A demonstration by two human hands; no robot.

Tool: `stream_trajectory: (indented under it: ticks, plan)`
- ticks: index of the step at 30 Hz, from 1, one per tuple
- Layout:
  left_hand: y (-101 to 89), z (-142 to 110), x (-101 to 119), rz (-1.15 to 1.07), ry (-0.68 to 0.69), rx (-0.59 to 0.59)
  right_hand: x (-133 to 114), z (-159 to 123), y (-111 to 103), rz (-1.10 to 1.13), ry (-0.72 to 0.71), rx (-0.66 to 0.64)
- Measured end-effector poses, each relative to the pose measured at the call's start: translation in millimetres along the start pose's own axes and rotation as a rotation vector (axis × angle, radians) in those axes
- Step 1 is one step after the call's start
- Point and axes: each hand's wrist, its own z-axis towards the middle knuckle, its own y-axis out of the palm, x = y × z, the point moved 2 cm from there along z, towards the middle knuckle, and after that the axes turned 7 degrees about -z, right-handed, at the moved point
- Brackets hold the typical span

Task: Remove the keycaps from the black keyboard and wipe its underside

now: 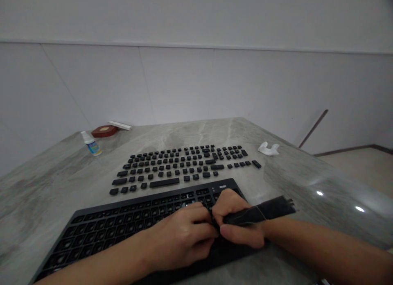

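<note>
A black keyboard base (pixel 123 213) with its keycaps off lies at an angle on the table, its sockets exposed. My right hand (pixel 235 217) is closed around a flat black strip-like tool (pixel 273 208) with a notched outer end, over the base's right part. The tool's other end is hidden by my fingers. My left hand (pixel 184 236) rests on the base with its fingers curled in, its fingertips meeting those of my right hand. Whatever lies between the left fingertips is hidden. Loose black keycaps (pixel 164 182) are laid out in rows beyond the base, in keyboard order.
A small spray bottle (pixel 91 144), a dark red box (pixel 105 131) and a white bar (pixel 119 125) are at the back left of the marble-patterned table (pixel 196 131). Crumpled white tissue (pixel 268 149) lies at the right. A wall (pixel 184 84) stands behind.
</note>
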Motion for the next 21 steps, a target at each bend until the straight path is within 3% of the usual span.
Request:
stream_trajectory:
  ticks: [4,12,16,21]
  plan:
    - [-6.8,1,-8,-0.065,-0.05,0.151,-4,4,-13,0.041,0.064,0.068]
    - [-10.7,-4,-17,-0.036,-0.18,0.371,0,3,-26,0.045,0.185,0.384]
    - [-15.6,-5,-15,0.02,-0.135,0.52,6,2,-21,-0.072,0.417,0.212]
    - [-18.8,1,-12,-0.07,0.023,0.494,0,5,-15,-0.085,0.451,0.092]
